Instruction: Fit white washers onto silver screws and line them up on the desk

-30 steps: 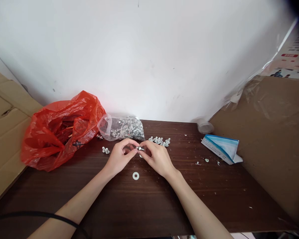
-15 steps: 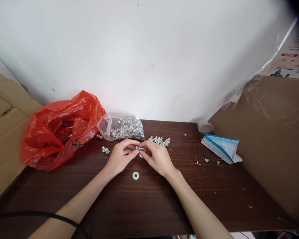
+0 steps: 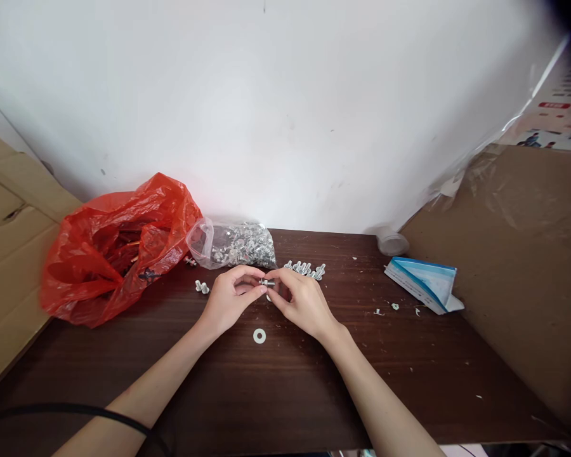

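Note:
My left hand point(image 3: 231, 299) and my right hand point(image 3: 302, 301) meet above the dark wooden table point(image 3: 285, 387), both pinching one small silver bolt point(image 3: 267, 282) between their fingertips. A loose white washer point(image 3: 259, 336) lies on the table just below the hands. Behind my right hand lies a small cluster of silver bolts point(image 3: 307, 269). Two more bolts point(image 3: 201, 287) rest left of my left hand. A clear plastic bag of silver hardware point(image 3: 233, 244) lies at the back.
A crumpled red plastic bag point(image 3: 111, 247) sits at the back left beside a cardboard box point(image 3: 9, 254). A blue and white paper packet point(image 3: 423, 282) lies to the right, a cardboard sheet point(image 3: 518, 254) beyond it. A black cable point(image 3: 71, 412) crosses the near left corner.
Only my fingertips have shifted slightly round the bolt. Nothing else has moved.

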Demonstrator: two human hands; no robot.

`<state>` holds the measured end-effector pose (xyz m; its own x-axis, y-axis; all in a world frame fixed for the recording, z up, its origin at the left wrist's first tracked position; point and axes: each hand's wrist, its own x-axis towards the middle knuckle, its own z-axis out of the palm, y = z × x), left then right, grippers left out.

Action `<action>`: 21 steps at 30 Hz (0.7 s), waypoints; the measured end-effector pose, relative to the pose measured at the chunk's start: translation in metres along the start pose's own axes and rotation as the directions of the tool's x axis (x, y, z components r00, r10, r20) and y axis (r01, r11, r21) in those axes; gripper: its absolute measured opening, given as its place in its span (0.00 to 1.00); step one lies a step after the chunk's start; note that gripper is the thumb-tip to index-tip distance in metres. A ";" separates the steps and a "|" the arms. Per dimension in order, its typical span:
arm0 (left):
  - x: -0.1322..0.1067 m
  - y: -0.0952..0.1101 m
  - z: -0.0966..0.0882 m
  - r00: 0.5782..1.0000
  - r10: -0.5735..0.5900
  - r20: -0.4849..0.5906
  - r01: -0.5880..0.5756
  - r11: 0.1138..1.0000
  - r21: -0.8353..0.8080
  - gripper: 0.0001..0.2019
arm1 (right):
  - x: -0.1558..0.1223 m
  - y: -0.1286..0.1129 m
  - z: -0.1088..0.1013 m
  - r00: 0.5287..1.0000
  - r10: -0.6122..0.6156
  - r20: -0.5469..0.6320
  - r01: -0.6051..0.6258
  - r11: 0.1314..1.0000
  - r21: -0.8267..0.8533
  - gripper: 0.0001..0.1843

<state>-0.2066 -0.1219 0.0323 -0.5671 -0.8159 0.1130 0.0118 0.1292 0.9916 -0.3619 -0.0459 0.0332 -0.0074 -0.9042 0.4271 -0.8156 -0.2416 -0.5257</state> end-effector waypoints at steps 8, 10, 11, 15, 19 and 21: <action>-0.001 0.001 -0.001 0.997 0.079 0.025 -0.079 0.997 0.007 0.09 | 0.000 -0.001 -0.001 1.000 0.016 0.005 -0.015 1.000 -0.011 0.08; -0.001 0.003 0.000 0.994 0.103 0.025 -0.103 0.995 0.000 0.08 | 0.000 -0.001 -0.001 1.000 0.017 -0.001 -0.017 1.000 -0.014 0.08; -0.001 0.004 0.000 0.994 0.105 0.019 -0.105 0.994 -0.003 0.07 | 0.000 -0.001 -0.001 1.000 0.017 -0.007 -0.017 1.000 -0.015 0.09; 0.000 0.005 -0.001 0.999 0.040 -0.030 -0.040 0.999 -0.001 0.11 | 0.000 -0.001 0.000 0.999 0.005 -0.033 -0.005 1.000 -0.016 0.09; 0.001 0.003 -0.003 0.997 -0.077 -0.029 0.078 0.996 0.032 0.13 | 0.000 -0.001 0.000 0.999 -0.017 -0.044 0.016 1.000 -0.010 0.09; 0.002 0.002 -0.004 0.996 -0.092 -0.017 0.093 0.994 0.057 0.14 | 0.000 -0.001 -0.001 0.999 -0.025 -0.048 0.024 1.000 -0.012 0.08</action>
<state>-0.2039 -0.1254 0.0343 -0.5519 -0.8336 0.0225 -0.0880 0.0850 0.9925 -0.3615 -0.0448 0.0344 -0.0150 -0.8800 0.4747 -0.8223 -0.2592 -0.5066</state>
